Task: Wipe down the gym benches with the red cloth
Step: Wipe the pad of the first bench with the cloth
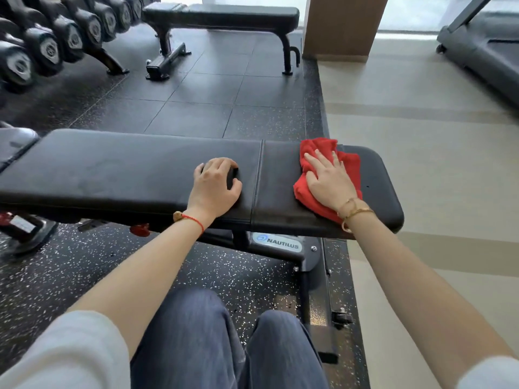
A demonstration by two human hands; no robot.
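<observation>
Flat right hand (pixel 328 178) presses crumpled red cloth (pixel 348 169) on near black padded bench (pixel 112 167); left hand (pixel 214 182), fingers curled, braces empty. Next, sweep leftward.

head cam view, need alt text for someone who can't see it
A person's right hand presses a crumpled red cloth flat on the near black padded gym bench, while the left hand rests beside it. A second black bench and a dumbbell rack stand behind.
</observation>
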